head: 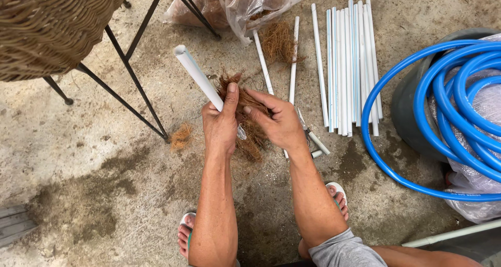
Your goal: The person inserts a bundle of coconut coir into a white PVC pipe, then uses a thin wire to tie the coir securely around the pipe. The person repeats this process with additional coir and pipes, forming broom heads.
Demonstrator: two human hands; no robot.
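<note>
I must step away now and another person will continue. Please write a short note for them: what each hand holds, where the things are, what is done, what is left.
Left hand: closed around a white pipe, upper end tilted up and to the left.
Right hand: fingers pinch brown coconut fibre against the pipe's lower part.
Nearby on the concrete floor: a row of white pipes to the right, more loose fibre by a plastic bag, a small tuft to the left, a blue hose coil far right.
Done: fibre gathered at the held pipe.
Left: the pipes in the row show no fibre.
</note>
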